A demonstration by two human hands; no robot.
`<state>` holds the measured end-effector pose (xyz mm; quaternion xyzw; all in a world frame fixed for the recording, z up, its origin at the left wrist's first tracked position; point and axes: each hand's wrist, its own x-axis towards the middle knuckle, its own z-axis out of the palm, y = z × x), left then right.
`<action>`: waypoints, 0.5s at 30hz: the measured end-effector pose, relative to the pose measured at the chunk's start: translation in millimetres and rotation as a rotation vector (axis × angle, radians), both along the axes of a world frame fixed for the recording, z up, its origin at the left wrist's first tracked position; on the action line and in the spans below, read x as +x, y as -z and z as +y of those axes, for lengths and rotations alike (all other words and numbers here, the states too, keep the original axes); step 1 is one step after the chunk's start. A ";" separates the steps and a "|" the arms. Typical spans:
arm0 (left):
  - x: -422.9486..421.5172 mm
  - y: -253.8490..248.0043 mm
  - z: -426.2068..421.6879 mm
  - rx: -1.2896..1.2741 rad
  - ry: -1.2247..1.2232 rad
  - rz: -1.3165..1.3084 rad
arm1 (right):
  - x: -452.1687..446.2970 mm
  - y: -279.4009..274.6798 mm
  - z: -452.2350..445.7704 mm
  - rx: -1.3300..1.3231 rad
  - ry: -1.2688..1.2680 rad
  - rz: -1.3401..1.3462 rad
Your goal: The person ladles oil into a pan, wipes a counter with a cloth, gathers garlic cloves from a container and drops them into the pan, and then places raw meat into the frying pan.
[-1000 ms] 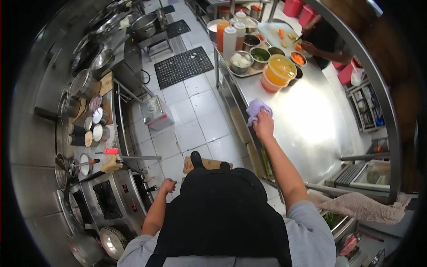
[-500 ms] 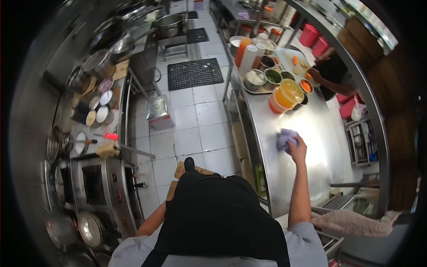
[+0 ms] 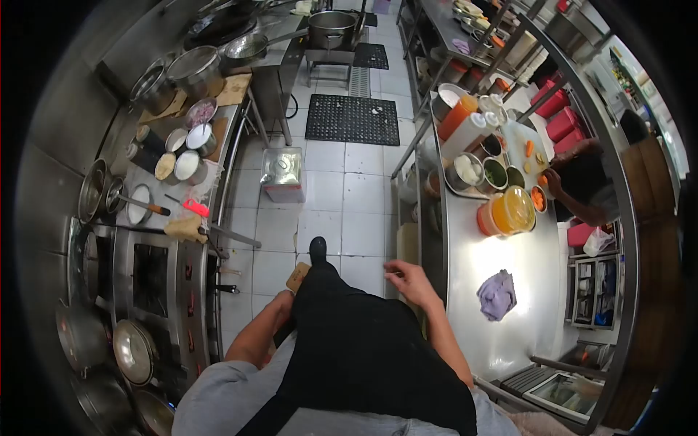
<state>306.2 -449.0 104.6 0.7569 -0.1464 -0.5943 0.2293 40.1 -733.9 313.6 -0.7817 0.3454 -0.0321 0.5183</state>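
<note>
My right hand [image 3: 411, 282] is in the air just left of the steel counter, its fingers loosely bent and apart, with nothing in them. A crumpled purple cloth [image 3: 497, 295] lies on the steel counter [image 3: 465, 341] to the right of that hand. My left hand [image 3: 282, 304] hangs by the left side of my black apron [image 3: 363, 349]. Its fingers are mostly hidden, so what they do cannot be made out.
Tubs of orange and yellow liquid [image 3: 513, 211], squeeze bottles [image 3: 465, 132] and vegetable pots stand farther along the counter. Beyond it a co-worker's hand [image 3: 554, 183] is near cut carrots. A stove [image 3: 153, 280] is at left; a square tin [image 3: 282, 168] and black mat [image 3: 352, 119] are on the floor.
My right hand has let go of the purple cloth and moved left, off the counter. The cloth stays on the counter. My left hand has come into view, and the view has shifted.
</note>
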 end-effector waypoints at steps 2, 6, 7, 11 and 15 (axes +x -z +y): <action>18.5 -5.3 -17.0 -0.029 0.051 -0.080 | 40.7 7.1 -9.2 0.009 -0.079 -0.002; 79.0 74.2 -33.7 -0.008 0.255 -0.155 | 95.5 24.9 -49.6 0.025 -0.173 0.038; 89.6 77.8 -39.8 -0.018 0.198 -0.141 | 107.4 26.8 -61.7 0.014 -0.168 0.070; 153.8 80.8 -63.5 -0.264 0.462 -0.363 | 154.3 29.3 -112.6 -0.034 -0.129 0.142; 215.9 59.8 -135.1 0.158 0.721 -0.198 | 199.6 38.1 -154.8 -0.021 -0.060 0.126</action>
